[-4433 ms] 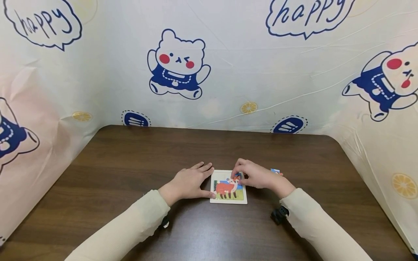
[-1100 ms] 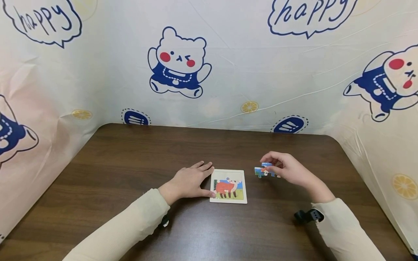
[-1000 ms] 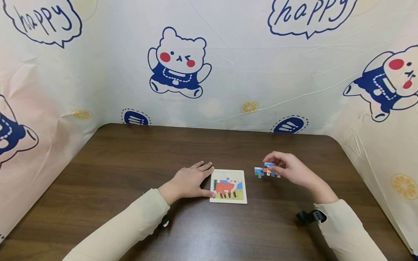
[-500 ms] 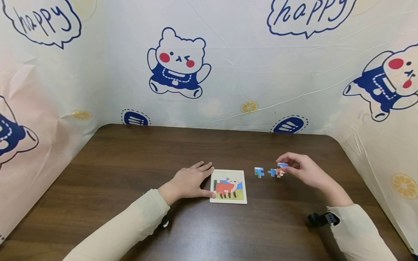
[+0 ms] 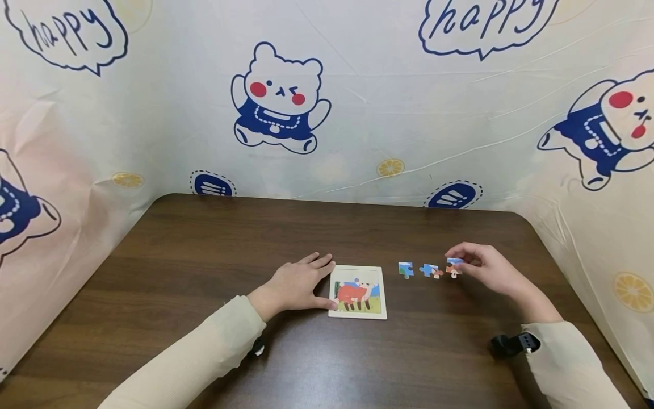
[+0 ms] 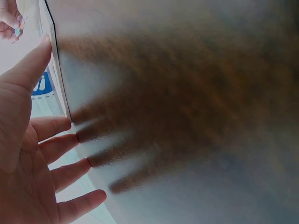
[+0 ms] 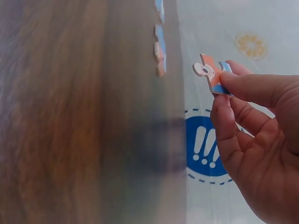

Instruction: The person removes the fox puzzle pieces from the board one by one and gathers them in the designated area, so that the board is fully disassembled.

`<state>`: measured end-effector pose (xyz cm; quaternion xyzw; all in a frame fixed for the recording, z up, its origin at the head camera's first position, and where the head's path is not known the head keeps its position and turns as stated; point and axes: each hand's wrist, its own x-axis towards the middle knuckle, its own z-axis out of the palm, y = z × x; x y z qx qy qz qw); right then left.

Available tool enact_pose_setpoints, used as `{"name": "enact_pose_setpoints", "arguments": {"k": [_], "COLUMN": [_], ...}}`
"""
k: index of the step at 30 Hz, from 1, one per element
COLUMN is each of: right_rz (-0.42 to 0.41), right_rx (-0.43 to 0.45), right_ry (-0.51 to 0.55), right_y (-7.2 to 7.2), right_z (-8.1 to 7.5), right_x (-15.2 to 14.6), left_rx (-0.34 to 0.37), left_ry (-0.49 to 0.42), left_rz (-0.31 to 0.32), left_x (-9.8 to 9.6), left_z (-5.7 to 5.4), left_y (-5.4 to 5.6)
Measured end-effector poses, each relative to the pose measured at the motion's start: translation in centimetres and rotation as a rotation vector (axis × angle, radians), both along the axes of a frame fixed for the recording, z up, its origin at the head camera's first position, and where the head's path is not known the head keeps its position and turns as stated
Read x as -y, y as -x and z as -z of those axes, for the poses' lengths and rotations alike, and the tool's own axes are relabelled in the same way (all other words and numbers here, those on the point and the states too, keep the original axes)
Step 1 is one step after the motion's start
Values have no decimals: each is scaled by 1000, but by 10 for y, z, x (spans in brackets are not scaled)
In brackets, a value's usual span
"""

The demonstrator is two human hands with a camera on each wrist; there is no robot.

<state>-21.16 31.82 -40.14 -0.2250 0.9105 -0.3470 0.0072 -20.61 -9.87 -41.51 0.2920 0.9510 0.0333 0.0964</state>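
Pinching a piece (image 7: 215, 77) in fingers (image 7: 226, 126) of right hand (image 5: 487, 271); near two loose pieces (image 5: 405, 268) on counter (image 5: 255, 238)
Touching frame (image 5: 357, 316) with spread fingers of left hand (image 5: 292, 288)

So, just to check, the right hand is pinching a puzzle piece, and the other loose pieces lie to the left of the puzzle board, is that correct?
Not quite: the head view shows the other loose pieces to the right of the puzzle board. The right hand does pinch a puzzle piece.
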Motion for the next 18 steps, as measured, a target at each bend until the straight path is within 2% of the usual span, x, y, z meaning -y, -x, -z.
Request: {"name": "enact_pose_setpoints", "arguments": {"k": [18], "right_rz": [43], "right_rx": [128], "right_ry": [-70], "right_y": [8], "right_z": [13], "right_x": [-13], "left_rx": [6], "left_ry": [1], "left_rz": [-10], "left_x": [0], "left_z": [1], "left_y": [0]}}
